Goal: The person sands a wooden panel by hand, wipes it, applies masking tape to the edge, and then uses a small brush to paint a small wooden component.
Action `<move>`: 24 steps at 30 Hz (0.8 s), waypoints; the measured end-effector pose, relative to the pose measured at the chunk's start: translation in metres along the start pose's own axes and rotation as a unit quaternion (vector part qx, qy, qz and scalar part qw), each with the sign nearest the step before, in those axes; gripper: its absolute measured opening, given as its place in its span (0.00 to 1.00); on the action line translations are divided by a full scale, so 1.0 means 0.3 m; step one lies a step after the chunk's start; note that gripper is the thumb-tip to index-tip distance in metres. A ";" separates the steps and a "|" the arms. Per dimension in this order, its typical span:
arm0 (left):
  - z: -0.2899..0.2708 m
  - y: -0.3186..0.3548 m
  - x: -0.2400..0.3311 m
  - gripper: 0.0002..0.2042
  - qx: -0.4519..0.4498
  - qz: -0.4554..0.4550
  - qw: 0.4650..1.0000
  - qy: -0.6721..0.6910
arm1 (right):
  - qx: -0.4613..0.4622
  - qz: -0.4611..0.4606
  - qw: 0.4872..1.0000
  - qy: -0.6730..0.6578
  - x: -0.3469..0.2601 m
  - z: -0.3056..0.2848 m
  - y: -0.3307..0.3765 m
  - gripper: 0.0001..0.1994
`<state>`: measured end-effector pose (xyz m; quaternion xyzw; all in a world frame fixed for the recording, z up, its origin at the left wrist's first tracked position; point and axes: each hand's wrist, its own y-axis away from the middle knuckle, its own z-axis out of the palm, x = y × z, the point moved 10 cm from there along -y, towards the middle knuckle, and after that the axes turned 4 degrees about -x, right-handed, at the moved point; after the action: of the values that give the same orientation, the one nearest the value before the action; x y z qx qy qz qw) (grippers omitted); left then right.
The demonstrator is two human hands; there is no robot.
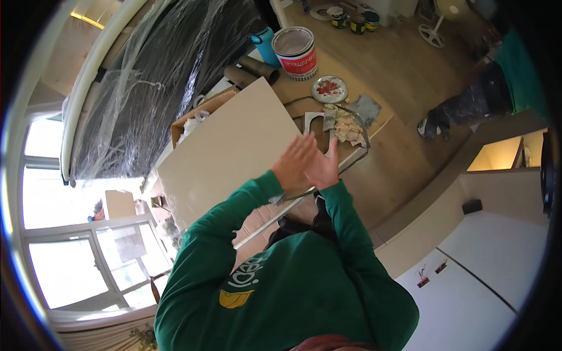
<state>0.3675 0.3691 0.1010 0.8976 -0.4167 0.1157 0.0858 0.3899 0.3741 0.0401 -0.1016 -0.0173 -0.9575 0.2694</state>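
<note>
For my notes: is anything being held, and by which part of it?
Nothing is visibly held: the left hand and right hand look open, overlapping in view.

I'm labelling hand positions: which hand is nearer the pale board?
Left: the left hand overlaps the right end of the board in view; the right hand is farther right, beyond it.

Two bare hands are shown, one left hand [294, 164] and one right hand [324, 168]. One large, flat beige panel [234, 146], one red-and-white cylindrical paint bucket [297, 55], one blue bottle [266, 45], one round, red-smeared lid [329, 89], two brownish hollow tubes [259, 69] and three small cylindrical cans [358, 24] can be counted. One co-worker in a green top [523, 73] is seen.
</note>
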 end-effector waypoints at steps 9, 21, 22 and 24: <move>-0.025 0.138 -0.136 0.48 0.171 -0.275 0.946 -0.011 | -0.155 0.059 0.983 -0.075 0.031 0.036 0.000 0.53; -0.018 1.474 -0.468 0.47 0.229 -0.612 0.754 -0.075 | -0.022 0.029 0.983 0.180 0.042 -0.010 -0.015 0.49; 0.012 1.611 -0.508 0.48 0.223 -0.639 0.732 -0.081 | 0.012 0.022 0.981 0.195 0.049 -0.018 -0.023 0.49; 0.063 1.882 -0.595 0.48 0.190 -0.741 0.644 -0.001 | 0.076 -0.011 0.972 0.223 0.047 -0.014 -0.022 0.47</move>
<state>-0.1752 0.1341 0.0655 0.9031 0.4190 0.0895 -0.0300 0.3740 0.3720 0.0390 0.1359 -0.0306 -0.9547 0.2629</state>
